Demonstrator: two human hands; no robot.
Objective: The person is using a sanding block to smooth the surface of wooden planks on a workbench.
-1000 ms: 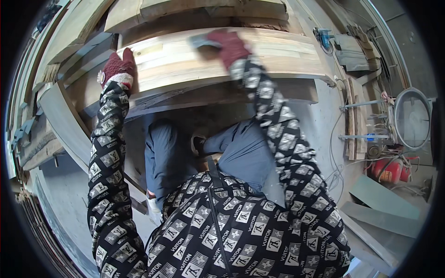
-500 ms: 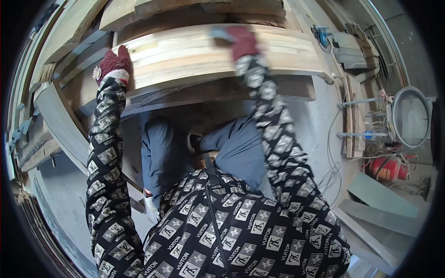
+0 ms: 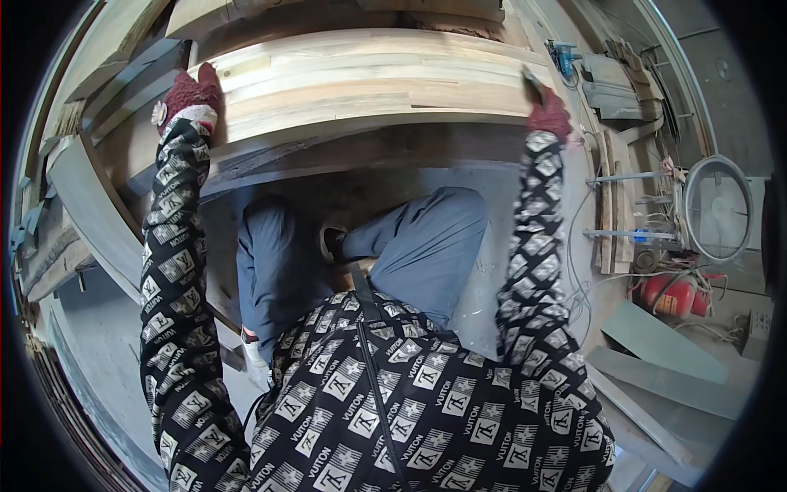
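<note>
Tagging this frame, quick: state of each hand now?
Left hand: at left end of board; grip can't be told.
Right hand: closed on a grey piece, kind unclear.

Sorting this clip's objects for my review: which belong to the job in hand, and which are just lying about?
Apparently in use:
- pale wooden panel
- left hand, at its left end
- right hand, at its right end
- small blurred item in the right hand

Apparently lying about:
- blue tool
- red object
- round grey-framed object
- green board

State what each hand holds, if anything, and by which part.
Right hand: a small dark piece, seemingly by its near end. Left hand: on the board toward its left end, grip unclear.
</note>
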